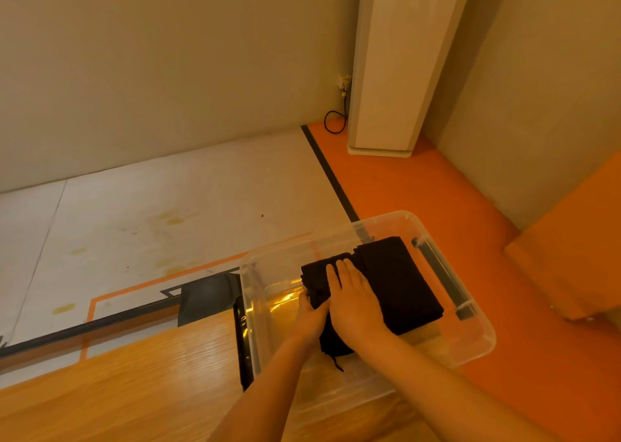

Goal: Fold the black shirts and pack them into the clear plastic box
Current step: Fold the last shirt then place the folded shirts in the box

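A wooden table (117, 391) bears a clear plastic box (484, 330). Inside it, the left hand (311, 317) curls round the left edge of a folded black shirt (316, 278). The right hand (356, 302) presses flat on top, fingers straight. A second folded black shirt (400, 280) lies just right of them.

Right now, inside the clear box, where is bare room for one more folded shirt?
Bare bottom shows at the left of the clear plastic box, between its left wall and the shirt the left hand grips and the right hand presses. The near strip is free too. The right half is crowded by a folded shirt.
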